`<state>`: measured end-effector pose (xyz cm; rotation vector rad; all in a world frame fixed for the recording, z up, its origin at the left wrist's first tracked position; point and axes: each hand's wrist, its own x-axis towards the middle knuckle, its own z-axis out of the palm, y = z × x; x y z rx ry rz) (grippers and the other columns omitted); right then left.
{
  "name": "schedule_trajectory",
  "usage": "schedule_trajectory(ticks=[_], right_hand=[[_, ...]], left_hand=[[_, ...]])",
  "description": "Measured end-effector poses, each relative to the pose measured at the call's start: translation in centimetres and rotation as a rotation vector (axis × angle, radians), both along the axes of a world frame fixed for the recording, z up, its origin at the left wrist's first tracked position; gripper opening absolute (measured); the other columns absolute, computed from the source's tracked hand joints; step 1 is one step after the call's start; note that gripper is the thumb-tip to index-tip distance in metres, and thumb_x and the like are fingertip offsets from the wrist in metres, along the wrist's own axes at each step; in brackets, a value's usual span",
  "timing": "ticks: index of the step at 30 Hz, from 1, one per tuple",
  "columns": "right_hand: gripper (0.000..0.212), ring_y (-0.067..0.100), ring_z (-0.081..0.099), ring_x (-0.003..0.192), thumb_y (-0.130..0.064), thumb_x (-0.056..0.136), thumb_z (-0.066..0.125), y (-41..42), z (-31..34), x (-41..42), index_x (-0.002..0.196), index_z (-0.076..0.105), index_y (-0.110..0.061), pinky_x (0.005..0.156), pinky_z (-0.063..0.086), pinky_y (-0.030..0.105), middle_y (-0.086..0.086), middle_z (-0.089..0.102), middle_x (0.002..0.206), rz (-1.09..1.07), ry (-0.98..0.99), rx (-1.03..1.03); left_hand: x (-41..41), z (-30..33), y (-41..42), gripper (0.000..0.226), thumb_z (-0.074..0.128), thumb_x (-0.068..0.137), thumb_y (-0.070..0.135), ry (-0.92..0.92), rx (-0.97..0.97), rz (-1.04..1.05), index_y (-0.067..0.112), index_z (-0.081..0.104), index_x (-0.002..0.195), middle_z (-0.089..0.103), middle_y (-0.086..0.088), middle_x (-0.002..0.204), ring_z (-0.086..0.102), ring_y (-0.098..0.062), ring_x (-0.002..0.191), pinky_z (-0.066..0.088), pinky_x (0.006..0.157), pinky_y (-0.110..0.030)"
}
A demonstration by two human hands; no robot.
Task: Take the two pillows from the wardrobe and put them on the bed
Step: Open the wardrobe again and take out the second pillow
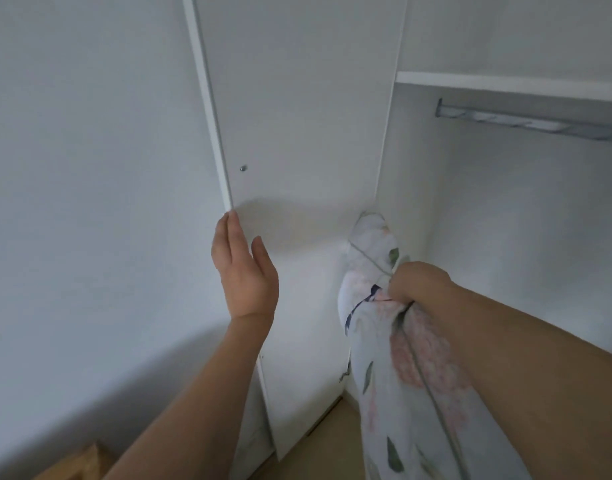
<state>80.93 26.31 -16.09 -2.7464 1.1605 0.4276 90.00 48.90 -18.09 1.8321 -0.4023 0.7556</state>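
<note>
pillow (401, 358), soft floral fabric, bunched in right hand (418, 285).

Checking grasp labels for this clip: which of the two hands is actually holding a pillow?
The right hand: its fingers are curled into the floral pillow. The left hand holds nothing, its straight fingers at the wardrobe door edge.

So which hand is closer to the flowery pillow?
The right hand. It grips the pillow by a bunched fold. The left hand is off to the pillow's left, fingers straight, at the edge of the wardrobe door, not touching the pillow.
</note>
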Motion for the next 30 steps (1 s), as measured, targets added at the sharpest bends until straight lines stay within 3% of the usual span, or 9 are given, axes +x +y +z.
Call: schedule_trajectory(ticks=[2,5,9,12,16,23,27,30], right_hand=[[0.061,0.030,0.053,0.118,-0.039,0.084,0.055,-0.2,0.2,-0.3,0.134,0.043,-0.007,0.095,0.043,0.035,0.012,0.053,0.132,-0.009,0.005,0.012],[0.060,0.029,0.056,0.111,-0.037,0.085,0.053,-0.7,0.3,-1.1,0.135,0.038,-0.007,0.087,0.044,0.034,0.012,0.055,0.123,-0.025,0.013,0.014],[0.057,0.028,0.056,0.105,-0.042,0.085,0.053,-1.7,0.1,-2.2,0.131,0.045,-0.010,0.085,0.044,0.033,0.009,0.056,0.112,-0.060,0.049,0.022],[0.059,0.027,0.055,0.097,-0.045,0.084,0.055,-2.3,0.0,-3.0,0.129,0.041,-0.010,0.079,0.043,0.033,0.005,0.050,0.094,-0.080,0.059,0.024],[0.055,0.027,0.056,0.108,-0.045,0.084,0.056,-3.5,-0.4,-4.0,0.125,0.050,-0.009,0.091,0.046,0.034,0.008,0.056,0.112,-0.099,0.095,0.032],[0.049,0.025,0.055,0.107,-0.044,0.088,0.051,-5.9,-1.2,-6.6,0.122,0.054,-0.008,0.096,0.044,0.031,0.011,0.057,0.115,-0.129,0.144,0.082],[0.039,0.027,0.056,0.114,-0.040,0.090,0.052,-7.5,-1.2,-8.8,0.112,0.060,-0.010,0.099,0.045,0.035,0.013,0.059,0.123,-0.101,0.138,0.084],[0.057,0.027,0.053,0.117,-0.049,0.090,0.049,-8.8,-0.9,-10.9,0.126,0.052,-0.004,0.103,0.042,0.034,0.014,0.055,0.129,-0.152,0.131,0.100]], left_hand=[[0.5,0.0,0.1,0.048,0.040,0.102,0.013,0.099,-0.102,0.049,0.010,0.030,0.150,0.032,-0.011,0.153,0.028,-0.020,0.141,0.016,0.113,-0.012],[1.1,-0.2,0.1,0.048,0.035,0.105,0.021,0.326,-0.133,-0.023,0.014,0.029,0.151,0.042,-0.003,0.148,0.039,-0.019,0.136,0.030,0.112,-0.028],[1.3,0.1,-0.5,0.038,0.033,0.105,0.025,0.368,-0.166,0.026,0.009,0.047,0.137,0.052,-0.003,0.130,0.050,-0.013,0.113,0.034,0.093,-0.022],[0.3,-0.3,-0.5,0.022,0.037,0.103,0.022,0.273,-0.131,0.043,0.010,0.054,0.111,0.053,0.001,0.105,0.051,-0.018,0.091,0.040,0.081,-0.030],[-2.3,-1.6,-1.0,0.010,0.042,0.098,0.026,0.146,-0.066,-0.025,0.017,0.045,0.093,0.053,-0.003,0.088,0.051,-0.025,0.077,0.045,0.071,-0.039],[-7.0,-2.2,-4.0,0.018,0.050,0.095,0.027,-0.108,0.025,-0.293,0.024,0.037,0.083,0.046,-0.002,0.077,0.048,-0.023,0.064,0.043,0.053,-0.043],[-9.2,-2.1,-7.0,0.019,0.053,0.094,0.026,-0.244,0.015,-0.480,0.015,0.042,0.084,0.044,0.001,0.084,0.049,-0.019,0.066,0.045,0.054,-0.028],[-10.2,-1.9,-9.9,0.019,0.060,0.091,0.024,-0.331,0.009,-0.610,0.015,0.043,0.090,0.043,0.002,0.093,0.048,-0.013,0.076,0.044,0.061,-0.016]])
